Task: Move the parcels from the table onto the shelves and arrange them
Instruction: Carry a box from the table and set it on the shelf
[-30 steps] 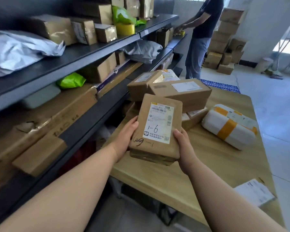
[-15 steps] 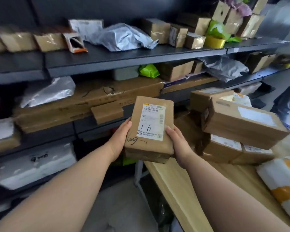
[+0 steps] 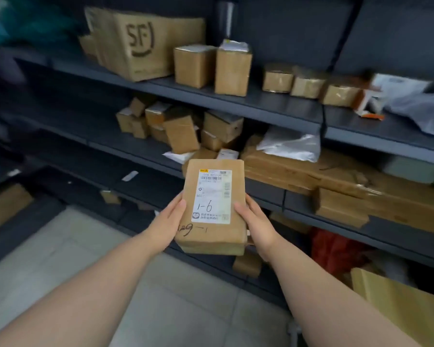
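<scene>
Dark steel shelves (image 3: 261,106) fill the head view in front of you, and you hold one brown parcel (image 3: 212,209) marked 1-6 in mid-air before the middle tier, your left hand (image 3: 167,221) and right hand (image 3: 257,221) each clasping a long side, thumbs on top. Shove it into the loose heap of small cartons (image 3: 181,128) on that tier and some could topple off the edge. Upper tier: one large SF carton (image 3: 145,46), two upright boxes (image 3: 194,66), three small taped boxes (image 3: 308,85).
</scene>
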